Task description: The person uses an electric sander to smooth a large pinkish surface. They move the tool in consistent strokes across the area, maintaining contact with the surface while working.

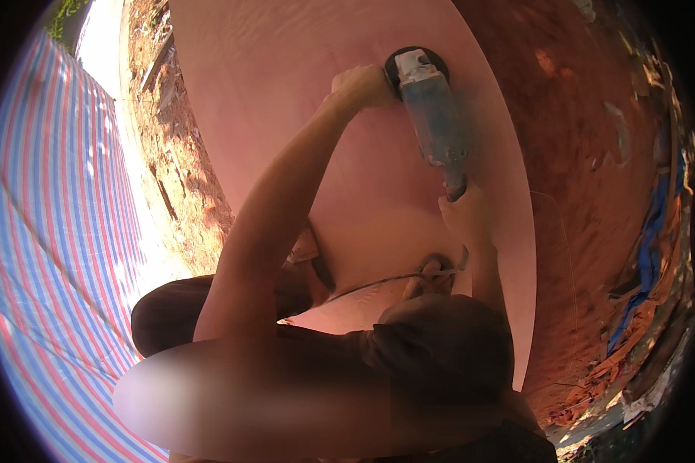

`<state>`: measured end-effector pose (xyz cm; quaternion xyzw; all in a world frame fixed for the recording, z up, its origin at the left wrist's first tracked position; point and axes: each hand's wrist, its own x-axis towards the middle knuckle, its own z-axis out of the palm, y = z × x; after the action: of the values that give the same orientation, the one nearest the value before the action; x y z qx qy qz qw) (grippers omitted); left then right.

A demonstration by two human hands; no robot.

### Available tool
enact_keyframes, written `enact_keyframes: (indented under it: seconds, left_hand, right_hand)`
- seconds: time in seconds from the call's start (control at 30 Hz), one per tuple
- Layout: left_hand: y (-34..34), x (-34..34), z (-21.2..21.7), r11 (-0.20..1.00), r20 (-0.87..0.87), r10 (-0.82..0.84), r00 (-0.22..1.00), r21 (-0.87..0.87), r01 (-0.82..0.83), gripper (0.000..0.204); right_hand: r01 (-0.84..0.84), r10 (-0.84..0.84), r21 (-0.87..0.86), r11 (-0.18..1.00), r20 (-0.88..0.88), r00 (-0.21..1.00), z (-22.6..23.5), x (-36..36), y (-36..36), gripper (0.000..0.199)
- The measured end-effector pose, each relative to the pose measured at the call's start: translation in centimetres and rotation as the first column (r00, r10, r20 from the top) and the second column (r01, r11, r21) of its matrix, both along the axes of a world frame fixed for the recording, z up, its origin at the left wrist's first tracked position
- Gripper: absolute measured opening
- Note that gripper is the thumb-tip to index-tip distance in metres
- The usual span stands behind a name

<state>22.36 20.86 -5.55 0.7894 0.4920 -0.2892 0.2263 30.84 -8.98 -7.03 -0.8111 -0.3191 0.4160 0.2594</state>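
closest to the camera, a blurred bare shoulder and dark shorts fill the lower edge, with both forearms reaching up and away over the work.

largest thing in view: a big, smooth, pale pink curved panel (286, 100), rounded along its right edge, lying on red-brown earth (594, 154). to the left, beyond the panel's left edge, hangs a red, white and blue striped tarpaulin (46, 255), with dirt and debris between them.

next in size, an angle grinder (432, 116) with a dusty blue-grey body lies near the panel's upper right edge, its round dark disc pressed flat to the surface, seemingly so it can work the panel's face.

left hand (361, 85) is curled shut beside the grinder's head, apparently on a side grip hidden from view, likely to steady and press the tool down. right hand (463, 216) wraps closed around the rear end of the body, where it can guide it.

smallest, a thin cord (386, 279) runs across the panel's lower edge toward the right wrist.
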Motion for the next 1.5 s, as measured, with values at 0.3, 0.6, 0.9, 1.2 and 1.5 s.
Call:
enact_keyframes:
  seconds: [0.3,0.6,0.9,1.2,1.5]
  left_hand:
    - [2.8,-9.2,0.6,0.985,-0.036,0.164,0.986,0.059,-0.162,0.055]
    - [3.8,5.1,0.3,0.981,0.062,-0.147,0.987,0.139,0.138,0.037]
    - [7.7,-5.9,-0.3,1.000,0.052,0.015,0.999,-0.016,-0.014,0.045]
    - [3.5,-14.9,-0.3,0.965,0.009,0.234,0.972,-0.122,-0.232,0.055]
    - [5.4,-1.6,0.5,0.975,0.137,-0.156,0.978,-0.138,0.175,0.049]
  right_hand:
    - [-0.173,0.170,-0.022,0.985,-0.096,0.981,-0.3,-3.7,5.2,0.038]
    - [0.171,-0.178,-0.050,0.984,-0.218,0.960,-1.3,3.4,3.7,0.037]
    - [-0.115,0.115,0.044,0.992,0.011,0.993,-0.5,-2.4,7.7,0.037]
    - [-0.245,0.233,-0.075,0.967,-0.143,0.962,0.8,-6.1,5.9,0.037]
    - [0.131,-0.129,0.010,0.991,-0.115,0.985,-1.1,-1.6,3.5,0.033]
